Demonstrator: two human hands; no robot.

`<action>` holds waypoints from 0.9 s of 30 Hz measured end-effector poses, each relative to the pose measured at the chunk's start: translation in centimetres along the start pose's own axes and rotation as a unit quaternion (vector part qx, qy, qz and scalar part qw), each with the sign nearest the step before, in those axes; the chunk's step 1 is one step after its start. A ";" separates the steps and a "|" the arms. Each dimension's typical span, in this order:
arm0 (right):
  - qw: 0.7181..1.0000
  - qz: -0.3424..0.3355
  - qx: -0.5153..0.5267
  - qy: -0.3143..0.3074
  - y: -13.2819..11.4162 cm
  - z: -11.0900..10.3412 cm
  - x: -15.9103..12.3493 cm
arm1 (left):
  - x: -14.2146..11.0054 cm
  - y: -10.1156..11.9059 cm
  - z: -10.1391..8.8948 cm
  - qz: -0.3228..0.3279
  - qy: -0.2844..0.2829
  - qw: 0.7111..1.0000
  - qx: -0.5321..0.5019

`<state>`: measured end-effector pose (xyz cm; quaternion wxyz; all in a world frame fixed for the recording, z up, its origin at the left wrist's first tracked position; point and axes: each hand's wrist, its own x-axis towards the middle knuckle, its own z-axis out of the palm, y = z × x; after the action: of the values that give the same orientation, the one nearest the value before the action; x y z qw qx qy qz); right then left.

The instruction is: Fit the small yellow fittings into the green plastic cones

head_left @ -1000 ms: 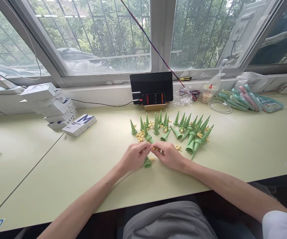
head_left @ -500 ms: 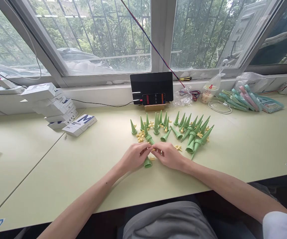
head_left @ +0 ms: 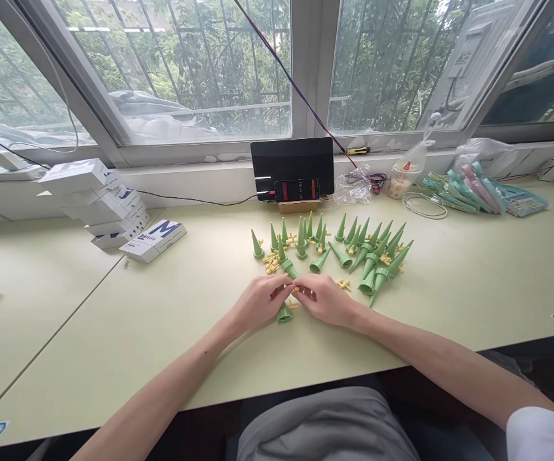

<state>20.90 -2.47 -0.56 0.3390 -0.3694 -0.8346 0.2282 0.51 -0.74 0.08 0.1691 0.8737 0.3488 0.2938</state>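
My left hand (head_left: pixel 263 299) and my right hand (head_left: pixel 325 299) meet over the table, fingertips pinched together. Between them shows a small yellow plastic piece (head_left: pixel 296 289), mostly covered by fingers. Just under my left hand lies a green plastic cone (head_left: pixel 284 314), its open end toward me and its other end hidden. Another yellow piece (head_left: pixel 293 306) is beside it. Right behind my fingertips is a green spike with a collar (head_left: pixel 287 266), and a heap of yellow pieces (head_left: pixel 271 262) sits to its left. Several more green spikes (head_left: pixel 301 246) stand or lie farther back.
A leaning cluster of green spikes (head_left: pixel 381 256) lies to the right, near loose yellow pieces (head_left: pixel 344 285). Behind, a phone (head_left: pixel 300 190) rests against a dark tablet (head_left: pixel 293 160). White boxes (head_left: pixel 108 202) are stacked left; a bagged cup (head_left: pixel 404 179) stands back right.
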 end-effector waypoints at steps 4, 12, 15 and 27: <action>1.000 -0.001 -0.005 -0.003 -0.1 -0.1 0.1 | 0.0 0.0 0.0 0.006 0.005 1.000 -0.002; 1.000 -0.003 -0.022 -0.016 0.1 -0.1 0.0 | 0.1 0.3 -0.2 0.002 -0.019 1.000 0.011; 1.000 -0.004 -0.018 -0.021 0.1 -0.1 0.0 | 0.1 0.3 -0.3 0.003 -0.023 1.000 0.007; 1.000 -0.004 -0.018 -0.020 0.2 0.0 0.0 | 0.1 0.2 -0.1 -0.001 -0.031 0.999 0.014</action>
<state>20.97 -2.35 -0.66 0.3162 -0.3673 -0.8468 0.2192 0.55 -0.80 0.30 0.1675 0.8845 0.3483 0.2615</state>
